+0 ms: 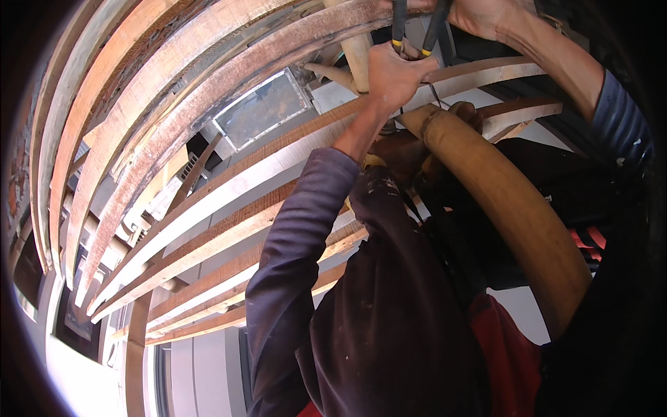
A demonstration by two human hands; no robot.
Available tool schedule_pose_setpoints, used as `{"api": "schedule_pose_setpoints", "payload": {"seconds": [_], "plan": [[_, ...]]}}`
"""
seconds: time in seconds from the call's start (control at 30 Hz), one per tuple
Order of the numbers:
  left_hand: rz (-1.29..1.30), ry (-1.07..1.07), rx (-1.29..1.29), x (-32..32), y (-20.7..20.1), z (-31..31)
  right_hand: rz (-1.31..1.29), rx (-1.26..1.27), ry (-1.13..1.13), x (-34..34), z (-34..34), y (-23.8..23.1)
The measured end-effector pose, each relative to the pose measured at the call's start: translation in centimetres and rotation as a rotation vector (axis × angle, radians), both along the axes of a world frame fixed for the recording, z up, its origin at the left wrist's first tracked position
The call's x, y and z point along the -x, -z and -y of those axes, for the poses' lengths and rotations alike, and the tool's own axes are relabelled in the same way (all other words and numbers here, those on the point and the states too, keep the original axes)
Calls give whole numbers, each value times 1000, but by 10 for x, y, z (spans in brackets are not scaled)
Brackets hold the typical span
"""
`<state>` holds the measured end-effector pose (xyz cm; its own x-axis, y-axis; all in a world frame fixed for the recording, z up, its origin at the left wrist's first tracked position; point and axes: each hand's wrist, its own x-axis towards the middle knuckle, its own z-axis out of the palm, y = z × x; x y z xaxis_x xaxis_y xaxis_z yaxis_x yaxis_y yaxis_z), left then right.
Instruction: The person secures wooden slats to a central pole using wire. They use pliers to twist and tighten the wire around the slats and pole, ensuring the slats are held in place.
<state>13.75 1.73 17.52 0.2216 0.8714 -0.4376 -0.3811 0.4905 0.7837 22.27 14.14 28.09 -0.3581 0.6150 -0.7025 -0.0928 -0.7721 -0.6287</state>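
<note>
While both arms reach up among the timbers, the scene reads as follows:

Left hand: the left hand (394, 73) is closed in a fist, its fingers wrapped around the lower ends of the tool handles and the thin wire beside them.

Right hand: the right hand (483, 14) sits at the top edge of the picture, partly cut off; it looks closed on the upper part of the same tool, though its fingers are mostly out of view.

Tool: the pliers (415, 28) show two dark handles with yellow bands, standing nearly upright between the two hands; the head is out of the picture.

Wire: a thin wire (436, 94) runs down from the left fist to the top end of the pole.

Pole: a thick round wooden pole (514, 208) curves from just below the left hand down toward the lower right.

Battens: long wooden battens (229, 187) sweep from lower left to upper right, lying side by side with gaps between them; the left forearm crosses in front of them.

Sleeves: a dark purple sleeve (292, 250) covers the left arm up to the wrist; a blue ribbed cuff (618, 118) shows on the right arm.

Window: a small rectangular pane (262, 110) shows between the battens, left of the left hand.

Red cloth: a red patch (511, 354) lies at the lower right, beside the dark garment.
</note>
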Motion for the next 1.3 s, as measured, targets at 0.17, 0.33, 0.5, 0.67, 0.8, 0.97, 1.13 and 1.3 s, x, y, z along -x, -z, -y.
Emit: {"api": "schedule_pose_setpoints", "payload": {"seconds": [0.17, 0.33, 0.5, 0.67, 0.8, 0.97, 1.13, 1.3], "plan": [[7, 259, -53, 29, -3, -8, -42, 67, -23, -2, -4, 17], [208, 398, -205, 35, -25, -50, -90, 123, -106, -4, -4, 3], [123, 165, -274, 6, -5, -35, -107, 127, -149, -9, -7, 5], [24, 44, -396, -5, 11, -26, 179, -69, -157, 13, 5, -12], [-147, -36, -349, 4, -4, -21, 513, -574, 56, 47, 41, -27], [-193, -330, -588, -20, -23, -13, 787, -622, -90, 45, 58, -54], [-470, -496, -479, -22, -23, -4, 476, -666, -130, 31, 62, -36], [-603, -513, -483, -36, -30, 5, 332, -347, 257, 30, 75, -51]]}}
